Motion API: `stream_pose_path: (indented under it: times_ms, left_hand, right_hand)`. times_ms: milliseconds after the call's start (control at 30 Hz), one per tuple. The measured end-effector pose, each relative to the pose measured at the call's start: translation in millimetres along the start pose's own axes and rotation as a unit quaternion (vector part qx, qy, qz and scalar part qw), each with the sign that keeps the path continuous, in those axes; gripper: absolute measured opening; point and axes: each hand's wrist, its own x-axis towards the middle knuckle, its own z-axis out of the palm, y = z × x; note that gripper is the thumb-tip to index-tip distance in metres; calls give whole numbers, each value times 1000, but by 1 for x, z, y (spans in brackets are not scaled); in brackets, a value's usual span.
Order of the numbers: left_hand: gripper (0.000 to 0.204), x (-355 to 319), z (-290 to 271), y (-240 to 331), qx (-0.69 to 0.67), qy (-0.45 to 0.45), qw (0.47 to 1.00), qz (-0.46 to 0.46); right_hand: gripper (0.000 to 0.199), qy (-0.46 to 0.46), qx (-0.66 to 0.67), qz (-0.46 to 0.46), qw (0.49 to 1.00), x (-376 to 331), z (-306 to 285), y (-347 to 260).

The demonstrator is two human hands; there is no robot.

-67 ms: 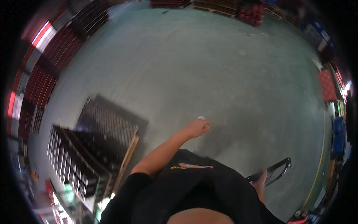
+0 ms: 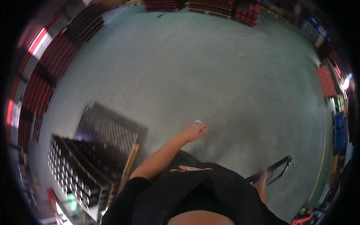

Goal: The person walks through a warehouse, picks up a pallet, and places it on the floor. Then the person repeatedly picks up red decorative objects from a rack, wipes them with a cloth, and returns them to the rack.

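Small white object [image 2: 198, 122] sits at the fingertips of the left hand [image 2: 193, 132], out over the bare grey-green concrete floor [image 2: 210, 67], about mid-frame; too small and blurred to say what it is. Going left to right: stacked dark crates [image 2: 75, 168] on a wooden pallet [image 2: 129, 163] fill the lower left, a black mesh panel [image 2: 108, 127] just behind them. Red racks [image 2: 41, 82] line the far left wall. Left arm is bare and stretched forward from a black sleeve, fingers curled loosely, seemingly pinching the white object; grip not fully clear. Person's black shirt [image 2: 195, 191] takes up the bottom centre. Right hand [image 2: 261, 179] is low at the right, closed around a black handle bar [image 2: 277, 168] that angles up to the right. A yellow line [image 2: 322, 157] runs along the floor on the right. Red crates [image 2: 247, 15] and pallets sit far off at the top; red and blue stacks stand along the right edge.
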Motion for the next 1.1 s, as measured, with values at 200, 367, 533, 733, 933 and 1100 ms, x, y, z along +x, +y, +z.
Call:
stream_pose_path:
  times_ms: [200,367,533,733,933,1100]
  left_hand:
    - [35,153,-81,-63,36,-61,992,101]
    - [54,314,-147,-27,90,-206,942,249]
    - [76,418,-159,46,4,-235,751,617]
    - [52,477,-143,63,155,-451,551,685]
    - [48,486,-176,126,-139,-320,472,810]
    - [54,474,-212,206,-256,-262,456,811]
  right_hand:
    - [15,-59,49,32,997,0,136,13]
    - [14,6,-51,65,997,-35,292,10]
    - [14,-7,-21,29,999,-51,424,21]
    - [20,38,-149,51,987,-25,517,26]
    - [23,139,-128,156,970,-156,549,-68]
    - [24,622,-470,40,625,-252,652,-107]
